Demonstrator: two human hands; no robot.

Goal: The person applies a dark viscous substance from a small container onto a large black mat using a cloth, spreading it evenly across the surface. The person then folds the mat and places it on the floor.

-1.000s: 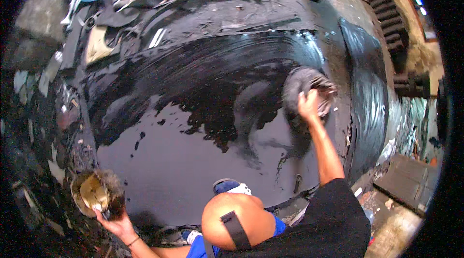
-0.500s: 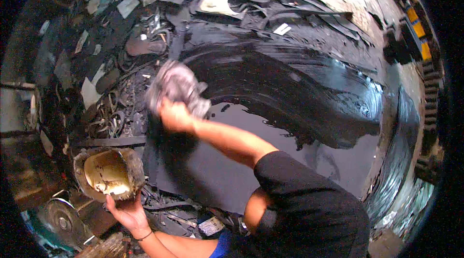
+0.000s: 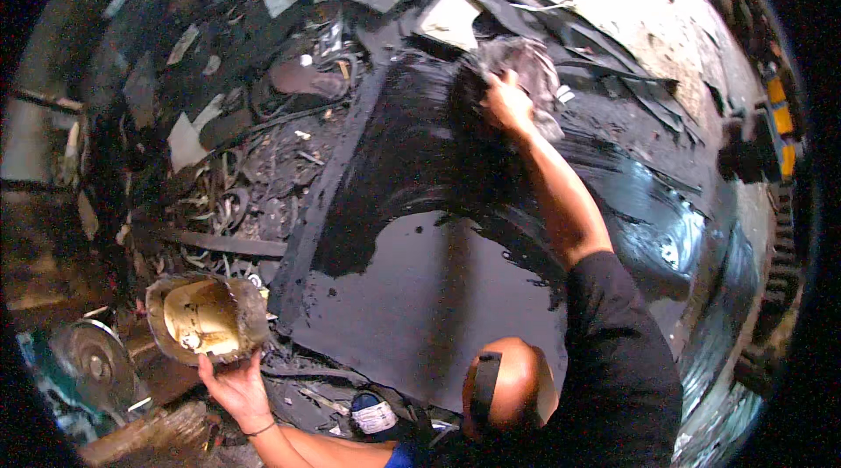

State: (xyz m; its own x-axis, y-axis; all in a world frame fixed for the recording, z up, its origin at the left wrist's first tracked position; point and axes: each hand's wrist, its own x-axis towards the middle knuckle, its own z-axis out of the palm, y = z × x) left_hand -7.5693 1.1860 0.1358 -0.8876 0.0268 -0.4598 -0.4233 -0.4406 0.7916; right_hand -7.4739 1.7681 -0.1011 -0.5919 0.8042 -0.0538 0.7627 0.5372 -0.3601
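My left hand [image 3: 238,391] grips the underside of a crusted, rough-walled pot [image 3: 252,317] at the lower left. Its inside is yellowish, tipped into view, with some pale wet matter at the bottom. In my right hand [image 3: 508,107] is a bunched, dirty grey rag [image 3: 540,78], pressed down near the far edge of a large black sheet [image 3: 394,293]. The far part of this sheet bears dark, glossy, curved smears; its near part is matte grey-black with an uneven wet border. My right arm reaches across it.
Rubber scraps and strips [image 3: 232,205] litter the left side, with a brown shoe sole [image 3: 307,80] among them. A round disc [image 3: 98,365] on a machine stands at the lower left. Beyond the rag lies a pale offcut [image 3: 451,21]. My bare knee [image 3: 517,380] is close to the near edge.
My right hand has swept the rag from the sheet's left side to its far middle, away and to the right. My left hand still holds the pot in nearly the same place.
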